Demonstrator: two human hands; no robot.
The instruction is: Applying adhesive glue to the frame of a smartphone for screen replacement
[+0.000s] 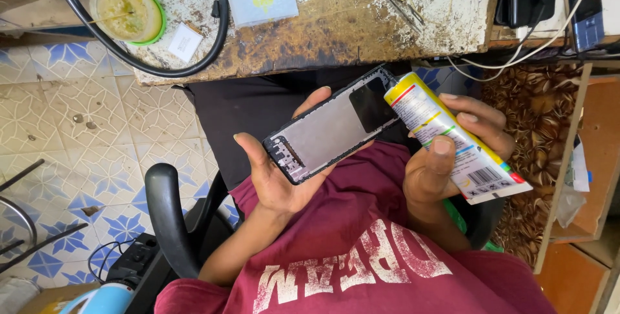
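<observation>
Black-rimmed and flat, the phone frame (332,130) lies slanted across the lap, above a maroon shirt (361,249) with cracked white lettering. Its inner face is dull grey metal, smooth over most of its length, with a dark rectangular patch near the upper right end and small cut-outs and ridges crowded at the lower left end.

From the head view, the left hand (274,172) cradles the frame from beneath, palm up, fingers curled loosely around the far long edge and the thumb tip showing above it; the hand is half open, a cupped support and not a tight grip. The right hand (452,152) is wrapped around a glue tube (452,143), thumb pressed on the printed face and the other fingers folded behind it. The tube is soft and laminated, white with yellow, red, green and blue bands, flattened to a crimped seam at its lower right end. Its nozzle end meets the frame's upper right corner; whether it actually touches there I cannot tell.

Beyond the knees stands a worn wooden workbench (336,30), its white paint flaked down to brown grain. On it rest a thick black cable (219,23) looping in a curve, a round plastic tub (127,12) with yellowish residue, and thin metal tweezers (394,1). Pale floor tiles (84,127) with blue star patterns spread to the left, and a black chair armrest (168,217) curves up beside the left forearm.
</observation>
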